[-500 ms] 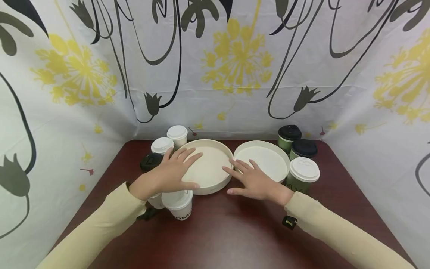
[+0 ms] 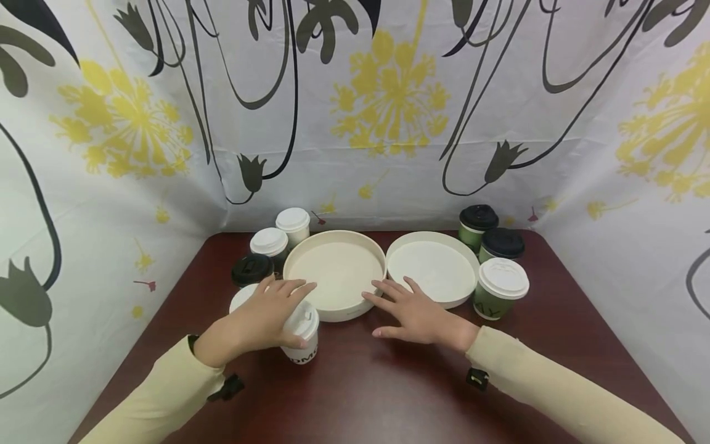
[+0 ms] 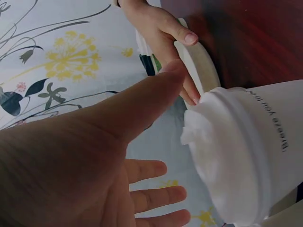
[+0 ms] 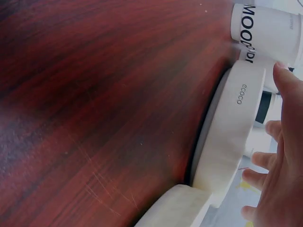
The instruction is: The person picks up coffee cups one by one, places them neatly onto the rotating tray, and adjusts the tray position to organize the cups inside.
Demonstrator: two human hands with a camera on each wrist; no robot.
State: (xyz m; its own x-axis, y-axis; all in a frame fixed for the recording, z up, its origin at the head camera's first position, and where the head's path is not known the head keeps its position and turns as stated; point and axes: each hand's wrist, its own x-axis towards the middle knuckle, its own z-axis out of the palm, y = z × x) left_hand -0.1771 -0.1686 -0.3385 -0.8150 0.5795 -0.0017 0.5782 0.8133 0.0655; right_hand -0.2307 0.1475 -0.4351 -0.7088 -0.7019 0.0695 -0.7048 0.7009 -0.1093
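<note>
The left hand (image 2: 257,324), fingers loosely spread and empty, hovers with a white-lidded cup (image 2: 308,324) below its thumb; beyond the right hand (image 2: 415,316), fingers also extended, lies a white tray (image 2: 435,265).

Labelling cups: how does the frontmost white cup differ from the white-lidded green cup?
The white cup is white-bodied, the green cup green-bodied. Head view: the left hand partly hides the white cup, not the green cup. Both stand upright with white lids.
</note>
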